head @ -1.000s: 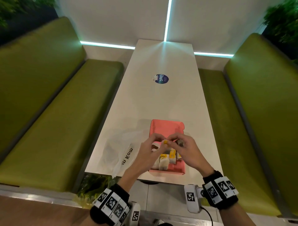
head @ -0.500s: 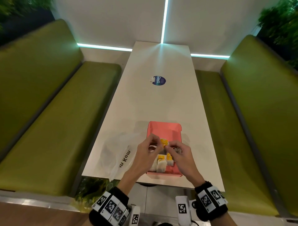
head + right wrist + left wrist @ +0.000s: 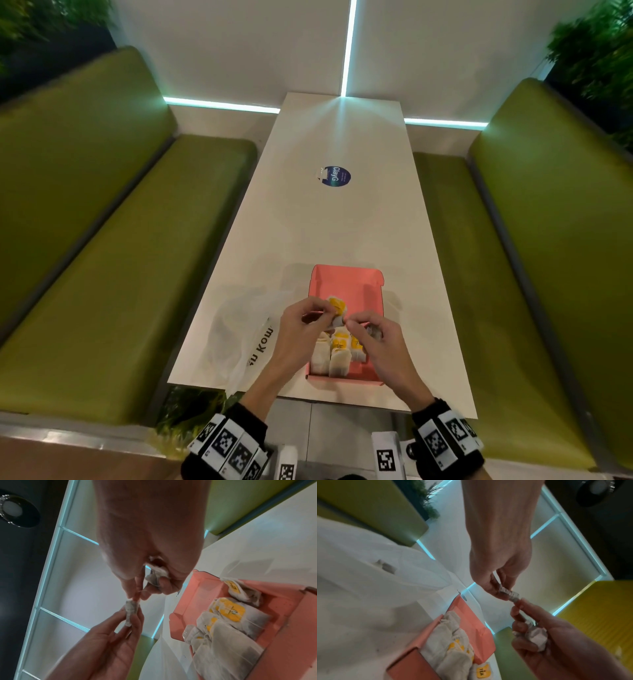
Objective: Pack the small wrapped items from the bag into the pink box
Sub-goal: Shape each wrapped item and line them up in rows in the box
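Observation:
The open pink box (image 3: 346, 284) lies near the table's front edge, and several tea bags with yellow tags (image 3: 339, 356) lie in its near half. Just above the box my left hand (image 3: 320, 313) pinches one tea bag (image 3: 508, 593) between thumb and fingertips. My right hand (image 3: 352, 323) pinches the other end of that bag. In the right wrist view a second, crumpled tea bag (image 3: 156, 574) sits in the right hand's curled fingers. A yellow tag (image 3: 336, 305) shows between the hands. The clear plastic bag (image 3: 239, 329) lies left of the box.
The white table (image 3: 335, 222) runs away from me, with a round blue sticker (image 3: 336, 176) at its middle. Green benches (image 3: 113, 274) flank it on both sides. The box's raised lid (image 3: 346, 274) stands behind the hands.
Both hands have stayed together over the box. The tea bag between them has turned, and its yellow tag now shows more. The head view has shifted slightly.

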